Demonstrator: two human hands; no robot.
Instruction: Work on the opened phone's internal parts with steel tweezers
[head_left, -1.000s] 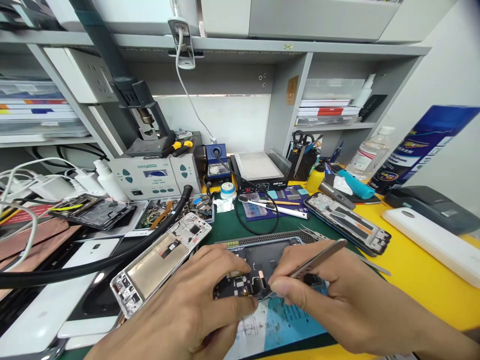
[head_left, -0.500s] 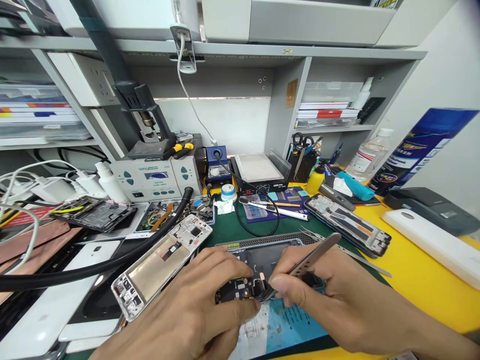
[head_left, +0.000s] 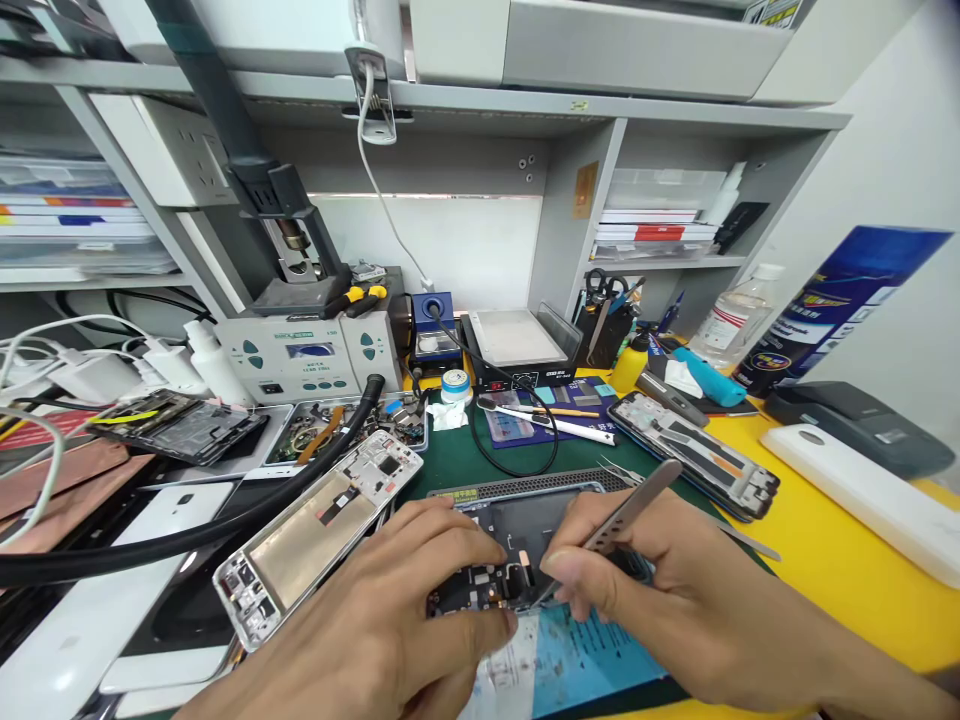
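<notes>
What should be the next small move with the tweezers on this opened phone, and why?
Probably lower the tweezers tip slightly onto the circuit board. The right hand pinches them, angled toward it, while the left hand steadies the board over the opened phone. Contact is hidden.

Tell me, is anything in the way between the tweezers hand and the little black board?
Nothing visible is. The right hand holds the tweezers with their tip down at the black circuit board, which the left hand grips from the other side.

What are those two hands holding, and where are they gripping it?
Right hand pinches silver metal tweezers mid-shaft; left hand grips the small black circuit board by its edge.
</notes>
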